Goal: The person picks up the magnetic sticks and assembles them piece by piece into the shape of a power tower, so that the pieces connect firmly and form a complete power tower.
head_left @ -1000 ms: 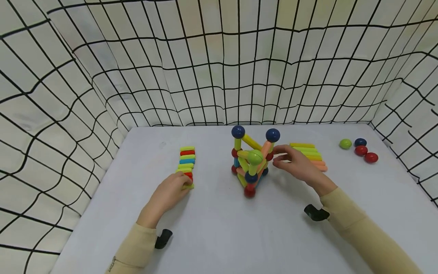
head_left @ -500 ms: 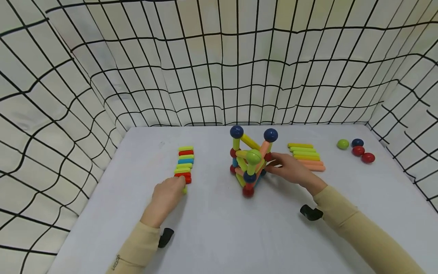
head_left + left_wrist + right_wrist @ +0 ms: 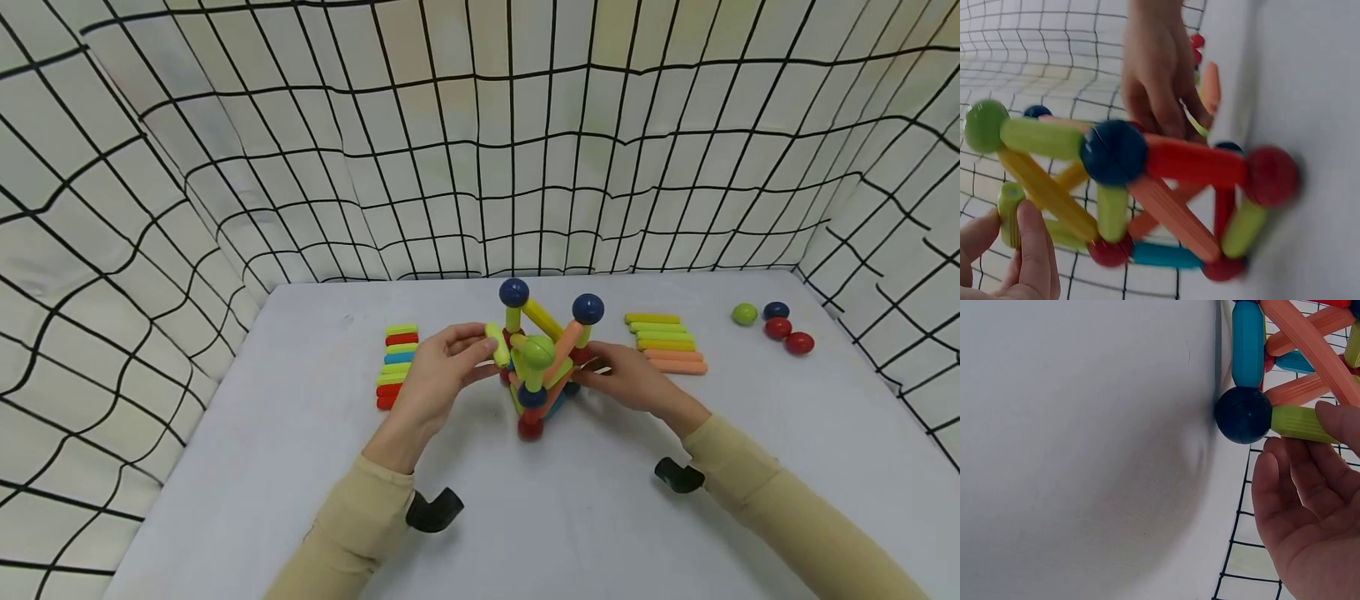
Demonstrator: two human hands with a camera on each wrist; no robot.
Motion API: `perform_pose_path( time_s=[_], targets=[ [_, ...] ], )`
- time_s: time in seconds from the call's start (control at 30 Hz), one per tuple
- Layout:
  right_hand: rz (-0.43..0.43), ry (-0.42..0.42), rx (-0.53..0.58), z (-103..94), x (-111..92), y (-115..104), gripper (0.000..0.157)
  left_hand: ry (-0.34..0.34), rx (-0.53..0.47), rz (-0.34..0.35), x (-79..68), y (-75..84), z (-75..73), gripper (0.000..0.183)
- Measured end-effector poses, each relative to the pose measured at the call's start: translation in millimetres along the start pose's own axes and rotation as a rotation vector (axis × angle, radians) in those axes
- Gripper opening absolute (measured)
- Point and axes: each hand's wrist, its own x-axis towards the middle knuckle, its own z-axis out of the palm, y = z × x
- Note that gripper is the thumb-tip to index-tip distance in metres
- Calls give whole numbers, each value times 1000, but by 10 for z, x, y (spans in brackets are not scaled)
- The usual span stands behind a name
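Note:
In the head view, a tower of magnetic rods and balls [image 3: 564,352] stands mid-table, with blue balls and a lime-green ball on top. My left hand [image 3: 438,371] pinches a short lime-green magnetic rod [image 3: 1010,215] between thumb and fingers, raised at the tower's left side. The rod's end points upward in the left wrist view, apart from the tower. On the far side, my right hand [image 3: 630,379] steadies the tower. The right wrist view shows its thumb and fingers around a green upright rod [image 3: 1297,422] just above a dark blue ball [image 3: 1243,415].
Short coloured rods [image 3: 397,358] lie in a row at left, partly behind my left hand. Longer yellow, green and orange rods [image 3: 663,343] lie to the right. Several loose balls [image 3: 777,327] sit at the back right. Black netting [image 3: 480,167] surrounds the white table [image 3: 525,517].
My left hand has picked the nearest green rod from the left row and carried it up and right to the tower. My right hand has moved slightly left and taken hold of the tower.

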Motion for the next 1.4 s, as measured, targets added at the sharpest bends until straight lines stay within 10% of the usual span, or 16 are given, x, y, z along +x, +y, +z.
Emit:
perform_pose_path(
  time_s=[0.27, 1.4],
  targets=[
    [-52, 7, 22, 47, -7, 25, 29, 3, -114, -10, 59, 193, 217, 35],
    [-5, 14, 2, 38, -45, -5, 36, 24, -8, -6, 86, 232, 382, 32]
  ],
)
